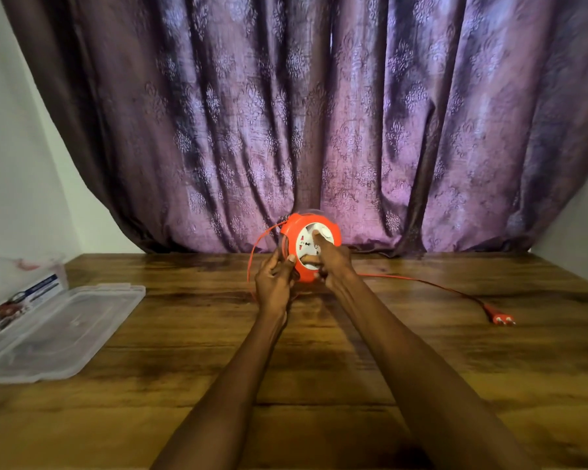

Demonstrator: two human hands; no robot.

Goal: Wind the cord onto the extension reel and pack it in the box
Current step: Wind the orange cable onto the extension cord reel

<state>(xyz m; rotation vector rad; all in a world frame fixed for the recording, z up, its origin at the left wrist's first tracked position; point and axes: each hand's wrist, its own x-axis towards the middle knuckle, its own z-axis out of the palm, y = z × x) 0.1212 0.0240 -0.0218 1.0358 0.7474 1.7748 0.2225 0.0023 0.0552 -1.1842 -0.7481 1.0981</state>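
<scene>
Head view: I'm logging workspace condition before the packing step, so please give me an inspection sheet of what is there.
Surface: wooden table, dark-grained, bare in the middle.
Job's things: orange extension reel held up on edge above the table's far side, white socket face toward the camera; clear plastic box at the far left, open, its lid lying flat beside it.
Clutter: printed card or packaging inside the box; details too blurred to read.
Hands: left hand grips the reel's edge; right hand is on the white face, a finger pressed to it.
Cables: orange cord trails right across the table to its plug, not yet wound.
Surroundings: purple patterned curtain, white walls either side.
</scene>
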